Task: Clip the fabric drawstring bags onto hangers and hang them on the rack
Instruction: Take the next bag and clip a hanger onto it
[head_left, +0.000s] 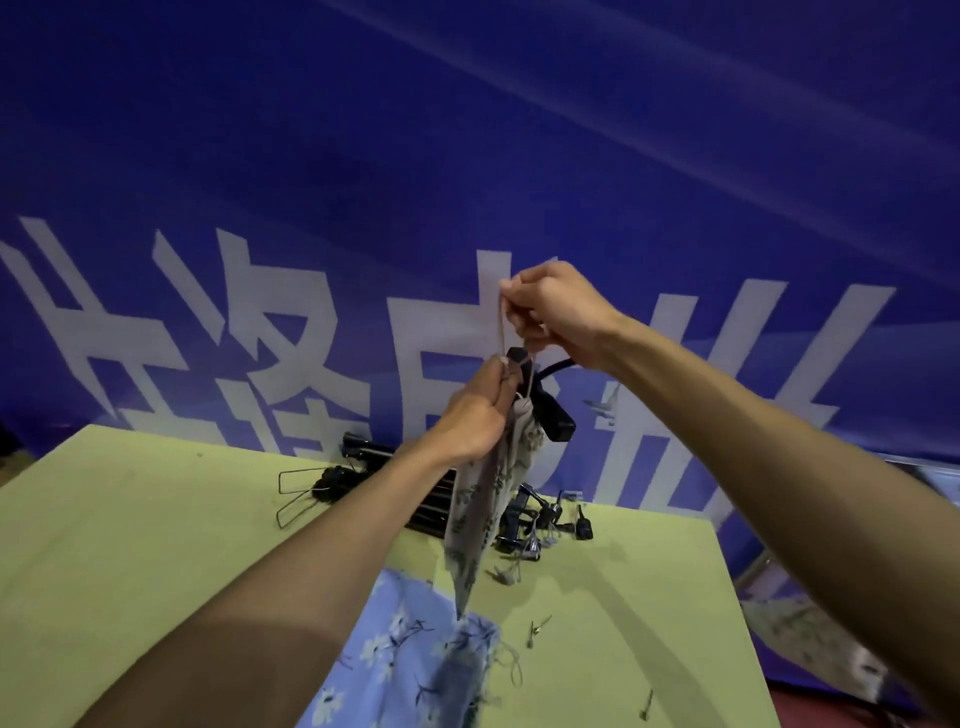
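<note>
Hanging vertically, mouth up, above the counter, the grey floral bag is pinched at its top by the left hand; the right hand pinches its drawstring above.

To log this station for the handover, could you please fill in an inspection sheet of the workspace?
Surface: yellow-green table top, partly covered.
Job's things: grey floral fabric drawstring bag held aloft beside a black plastic clip hanger; blue floral fabric bag lying on the table; pile of black clip hangers at the far edge.
Clutter: small loose metal pieces on the table.
Grippers: left hand holds the grey bag's top; right hand pinches its beige drawstring above.
Cables: nothing seen.
Surroundings: blue banner with white characters behind.
</note>
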